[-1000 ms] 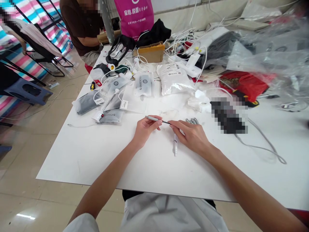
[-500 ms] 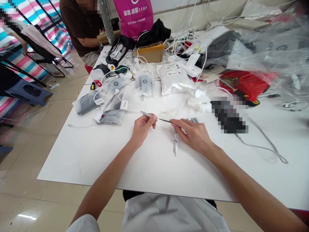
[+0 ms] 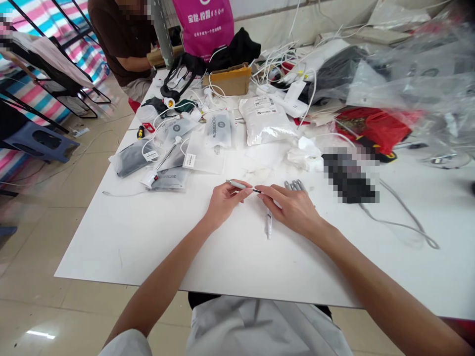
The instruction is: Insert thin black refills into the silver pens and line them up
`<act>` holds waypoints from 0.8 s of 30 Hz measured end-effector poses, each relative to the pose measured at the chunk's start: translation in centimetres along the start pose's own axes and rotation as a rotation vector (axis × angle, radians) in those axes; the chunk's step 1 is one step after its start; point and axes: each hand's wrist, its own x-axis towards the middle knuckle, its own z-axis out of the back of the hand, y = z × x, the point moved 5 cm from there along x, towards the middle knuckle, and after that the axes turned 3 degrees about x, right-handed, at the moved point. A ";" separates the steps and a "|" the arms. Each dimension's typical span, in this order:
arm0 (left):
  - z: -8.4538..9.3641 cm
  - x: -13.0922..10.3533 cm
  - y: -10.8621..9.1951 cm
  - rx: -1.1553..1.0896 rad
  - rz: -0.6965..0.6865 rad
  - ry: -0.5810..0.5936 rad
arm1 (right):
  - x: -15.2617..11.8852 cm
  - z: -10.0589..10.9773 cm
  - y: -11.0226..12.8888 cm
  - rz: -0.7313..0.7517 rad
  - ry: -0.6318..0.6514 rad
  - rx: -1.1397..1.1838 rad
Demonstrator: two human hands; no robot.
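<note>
My left hand (image 3: 223, 203) pinches a grey pen barrel (image 3: 236, 184), its rear end sticking out past the fingers to the left. Thumb and fingertips of my right hand (image 3: 293, 206) are closed on a thin dark pen refill (image 3: 257, 191). The refill lies in line with the barrel's front end; whether its tip is inside cannot be made out. On the table just below my right fingers rests a clear and white pen tube (image 3: 269, 227). Several grey pens (image 3: 295, 185) lie side by side beyond my right hand, partly hidden by it.
Plastic-bagged items (image 3: 133, 158) and a white parcel (image 3: 269, 121) lie beyond my hands. A cardboard box (image 3: 232, 81) and tangled white cables stand behind. Right are a blurred dark object (image 3: 351, 178) and grey cable (image 3: 408, 225). Another person (image 3: 118, 44) sits at far left.
My left hand has moved right with the barrel, closing the gap to my right hand. Less of the refill shows between them. More of the grey pens is visible.
</note>
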 end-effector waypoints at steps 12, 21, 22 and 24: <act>0.1 0.2 0.6 -0.382 0.158 -0.011 | 0.9 2.4 -0.8 -0.249 -0.210 0.592; -0.2 0.0 1.6 -0.584 0.292 0.021 | 0.6 3.0 0.1 -0.208 -0.523 0.771; -0.4 0.0 1.6 -0.597 0.302 0.044 | 0.5 3.0 0.2 -0.185 -0.525 0.764; -0.8 -0.2 1.5 -0.631 0.321 0.088 | 0.3 2.8 0.3 -0.149 -0.514 0.731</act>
